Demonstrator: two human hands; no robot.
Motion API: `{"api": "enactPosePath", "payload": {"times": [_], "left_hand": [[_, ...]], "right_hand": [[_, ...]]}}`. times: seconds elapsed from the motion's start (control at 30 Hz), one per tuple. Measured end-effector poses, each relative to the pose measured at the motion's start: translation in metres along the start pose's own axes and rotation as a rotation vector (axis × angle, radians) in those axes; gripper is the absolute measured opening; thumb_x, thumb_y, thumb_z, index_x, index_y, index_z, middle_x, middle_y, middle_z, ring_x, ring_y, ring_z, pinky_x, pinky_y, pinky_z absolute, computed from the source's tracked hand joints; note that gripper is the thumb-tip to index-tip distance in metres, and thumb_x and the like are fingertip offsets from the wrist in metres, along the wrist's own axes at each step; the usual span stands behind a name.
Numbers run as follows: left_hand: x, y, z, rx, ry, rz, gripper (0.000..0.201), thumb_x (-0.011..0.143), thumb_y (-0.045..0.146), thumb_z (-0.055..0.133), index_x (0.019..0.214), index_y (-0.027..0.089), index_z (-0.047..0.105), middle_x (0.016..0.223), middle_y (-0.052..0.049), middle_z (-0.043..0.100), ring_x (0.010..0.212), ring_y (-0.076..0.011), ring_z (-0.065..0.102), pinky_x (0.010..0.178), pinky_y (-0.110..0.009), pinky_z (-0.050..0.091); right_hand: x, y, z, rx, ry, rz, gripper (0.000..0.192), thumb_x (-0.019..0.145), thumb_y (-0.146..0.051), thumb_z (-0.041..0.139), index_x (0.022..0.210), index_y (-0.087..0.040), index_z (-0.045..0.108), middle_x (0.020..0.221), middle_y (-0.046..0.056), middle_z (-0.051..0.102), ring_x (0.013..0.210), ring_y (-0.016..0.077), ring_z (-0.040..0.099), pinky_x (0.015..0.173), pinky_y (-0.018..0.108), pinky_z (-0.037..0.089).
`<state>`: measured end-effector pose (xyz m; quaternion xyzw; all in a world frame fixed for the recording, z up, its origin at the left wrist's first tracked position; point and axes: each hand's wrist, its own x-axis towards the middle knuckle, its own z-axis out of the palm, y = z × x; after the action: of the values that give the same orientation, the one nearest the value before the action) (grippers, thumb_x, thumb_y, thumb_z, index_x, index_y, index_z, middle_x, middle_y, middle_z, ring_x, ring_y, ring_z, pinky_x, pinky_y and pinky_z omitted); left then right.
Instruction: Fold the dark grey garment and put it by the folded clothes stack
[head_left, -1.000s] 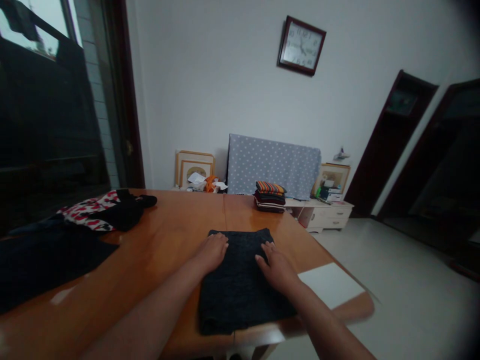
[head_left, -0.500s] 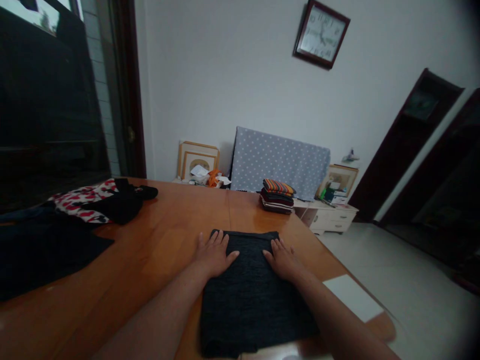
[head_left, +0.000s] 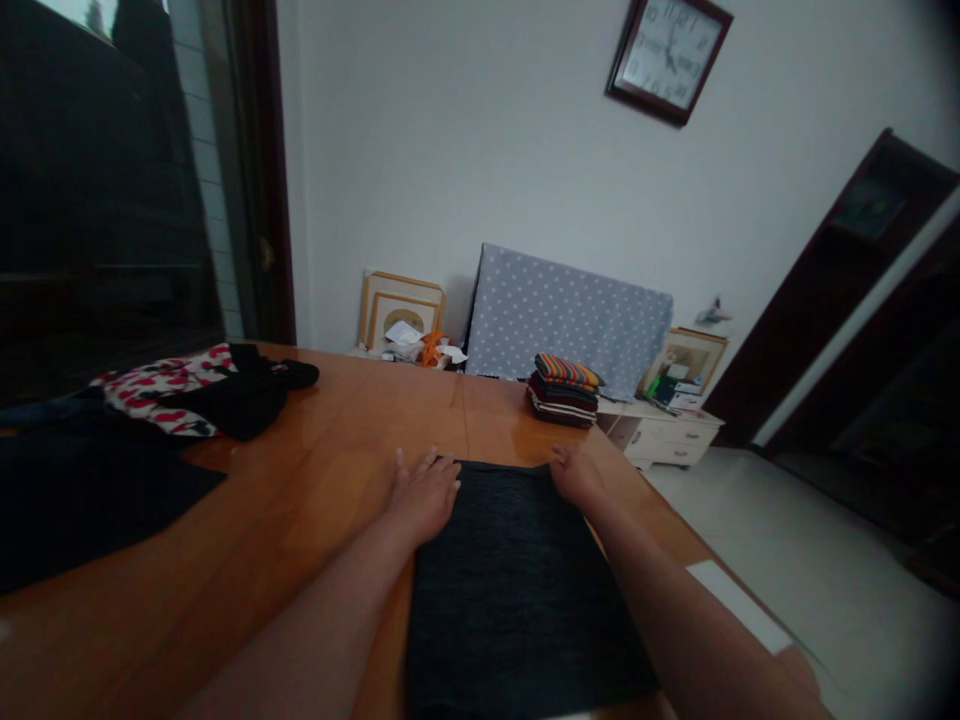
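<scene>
Both flat, open palms, the left hand [head_left: 422,495] and right hand [head_left: 576,474], have been slid outward to the far corners of the folded dark garment [head_left: 517,580], smoothing it.

The folded dark grey cloth garment [head_left: 517,580] looks matt, with a fine heathered knit texture. The orange-brown wooden desk [head_left: 330,470] is smooth and glossy, throwing pale reflections. The stack of striped folded cloth garments [head_left: 564,389] looks soft and matt.
</scene>
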<state>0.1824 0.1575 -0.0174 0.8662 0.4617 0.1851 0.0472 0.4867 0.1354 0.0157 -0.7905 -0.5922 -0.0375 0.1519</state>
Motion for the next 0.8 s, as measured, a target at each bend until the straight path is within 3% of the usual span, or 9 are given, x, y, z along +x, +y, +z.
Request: {"api": "enactPosePath", "payload": {"times": [0.1,0.23,0.4,0.6,0.7,0.8], "left_hand": [[0.002,-0.001,0.003,0.009,-0.029,-0.013,0.05,0.101,0.045,0.027,0.142,0.031,0.052,0.155,-0.004,0.043,0.15,-0.0353,0.019,0.109,-0.076,-0.012],[0.002,0.0,0.004,0.005,-0.052,-0.045,0.058,0.099,0.057,0.026,0.146,0.031,0.048,0.157,-0.005,0.04,0.15,-0.0401,0.016,0.107,-0.079,-0.012],[0.003,0.001,0.005,0.017,-0.068,-0.084,0.065,0.096,0.065,0.026,0.148,0.031,0.045,0.158,-0.007,0.037,0.151,-0.0406,0.012,0.108,-0.077,-0.012],[0.003,0.001,0.005,0.011,-0.087,-0.087,0.068,0.095,0.067,0.026,0.149,0.03,0.044,0.16,-0.007,0.034,0.15,-0.0418,0.013,0.108,-0.077,-0.011],[0.003,0.0,0.002,-0.02,-0.044,-0.11,0.06,0.097,0.06,0.029,0.146,0.029,0.046,0.158,-0.008,0.039,0.149,-0.0397,0.019,0.111,-0.076,-0.004],[0.003,-0.001,-0.005,-0.016,0.062,-0.21,0.044,0.098,0.042,0.033,0.133,0.025,0.054,0.143,-0.012,0.055,0.139,-0.0359,0.038,0.113,-0.073,0.003]], "right_hand": [[0.003,0.005,0.004,0.021,-0.054,0.009,0.033,0.088,-0.025,0.051,0.11,-0.017,0.074,0.114,0.011,0.072,0.103,0.023,0.066,0.09,0.03,0.045],[0.005,0.009,0.006,0.04,-0.081,0.033,0.024,0.085,-0.026,0.053,0.093,-0.018,0.075,0.096,0.008,0.074,0.088,0.0202,0.066,0.077,0.027,0.045],[0.006,0.014,0.01,0.04,-0.047,0.115,0.036,0.092,-0.032,0.042,0.094,-0.016,0.074,0.094,0.012,0.073,0.084,0.0214,0.066,0.072,0.029,0.044],[0.002,0.012,0.011,0.005,-0.015,0.167,0.035,0.091,-0.036,0.049,0.111,-0.019,0.072,0.107,0.014,0.071,0.1,0.0253,0.063,0.084,0.033,0.044],[0.003,-0.004,0.004,-0.04,0.04,0.113,0.038,0.091,-0.034,0.051,0.121,-0.019,0.068,0.122,0.016,0.065,0.113,0.0285,0.058,0.093,0.038,0.042],[0.003,-0.033,-0.003,-0.015,0.015,-0.047,0.034,0.092,-0.033,0.049,0.115,-0.02,0.071,0.118,0.012,0.067,0.112,0.0262,0.057,0.093,0.034,0.041]]}}
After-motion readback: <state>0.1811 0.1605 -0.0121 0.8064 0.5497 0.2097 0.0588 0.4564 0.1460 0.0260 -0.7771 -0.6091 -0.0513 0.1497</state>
